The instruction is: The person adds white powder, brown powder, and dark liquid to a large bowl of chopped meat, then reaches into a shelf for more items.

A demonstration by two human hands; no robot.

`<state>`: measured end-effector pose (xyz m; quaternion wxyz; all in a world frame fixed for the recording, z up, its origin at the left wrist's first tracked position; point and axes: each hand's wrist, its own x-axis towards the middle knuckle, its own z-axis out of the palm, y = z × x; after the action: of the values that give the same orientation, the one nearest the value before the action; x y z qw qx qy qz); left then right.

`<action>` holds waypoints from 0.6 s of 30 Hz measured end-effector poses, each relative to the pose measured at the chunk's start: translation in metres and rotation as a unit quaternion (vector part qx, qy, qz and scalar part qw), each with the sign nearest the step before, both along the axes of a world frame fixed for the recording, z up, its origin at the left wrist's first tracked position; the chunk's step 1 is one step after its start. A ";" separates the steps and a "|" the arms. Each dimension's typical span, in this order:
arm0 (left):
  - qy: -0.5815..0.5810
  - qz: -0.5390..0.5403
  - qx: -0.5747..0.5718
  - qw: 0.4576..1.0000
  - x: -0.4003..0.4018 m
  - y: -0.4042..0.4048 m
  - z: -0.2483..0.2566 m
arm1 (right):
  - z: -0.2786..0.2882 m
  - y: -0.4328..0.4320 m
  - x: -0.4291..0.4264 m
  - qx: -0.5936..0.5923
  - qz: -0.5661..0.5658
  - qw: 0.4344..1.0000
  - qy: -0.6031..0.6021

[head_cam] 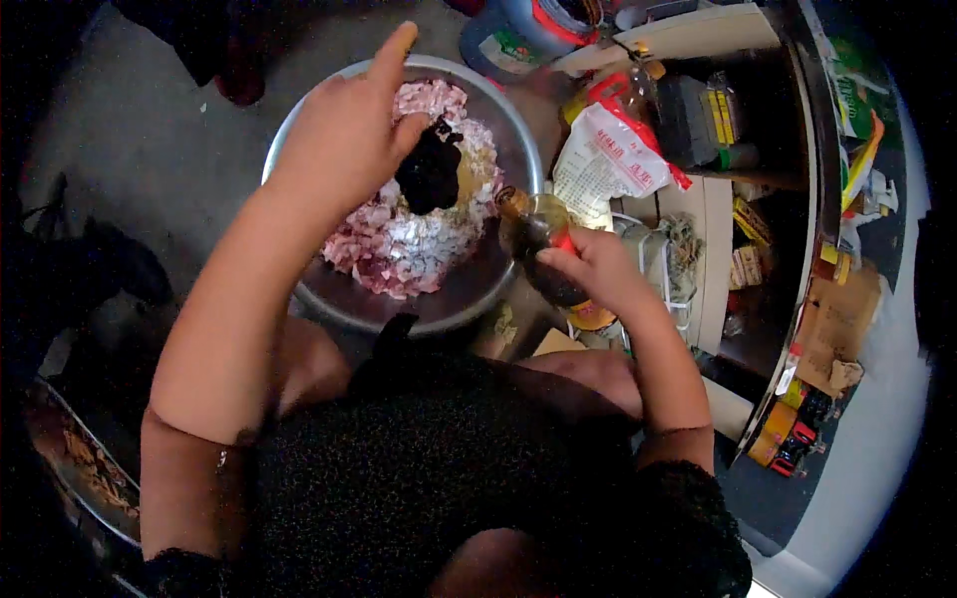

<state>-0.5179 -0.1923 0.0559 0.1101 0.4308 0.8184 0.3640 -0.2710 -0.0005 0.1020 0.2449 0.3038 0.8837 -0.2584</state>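
A wide metal basin [502, 123] sits before me, its near rim close to my knees. Chopped pinkish raw meat [400, 269] is heaped inside it, with white powder [441, 230] on top and a yellowish wet patch to one side. A black pool of sauce or paste [430, 176] covers the middle. My left hand [348, 138] is over the basin's left side, index finger stretched out and thumb apart; the other fingers are hidden. My right hand [598, 265] grips a bottle of dark liquid [529, 235], tilted with its mouth over the basin's right rim. No stream shows.
A white and red plastic packet [617, 153] bearing print lies right of the basin, near a bluish bucket [505, 41]. Shelving [714, 269] with packages and boxes runs along the right. At lower left is a container [90, 467] with brownish contents. Dark footwear [243, 82] shows at upper left.
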 end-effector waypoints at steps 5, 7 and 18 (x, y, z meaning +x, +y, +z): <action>0.007 -0.016 -0.010 1.000 -0.014 0.003 -0.019 | -0.022 0.008 -0.006 -0.035 0.019 0.998 0.039; -0.017 -0.012 -0.010 1.000 -0.016 0.003 -0.018 | -0.023 0.009 -0.012 -0.048 0.029 0.998 0.041; -0.059 -0.038 -0.096 0.993 -0.027 0.003 0.016 | -0.035 0.004 -0.024 -0.029 0.040 0.999 -0.009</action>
<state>-0.5445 -0.1896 0.0716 0.2124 0.4267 0.8249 0.3037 -0.2946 0.0039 0.0675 0.2715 0.2635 0.8851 -0.2711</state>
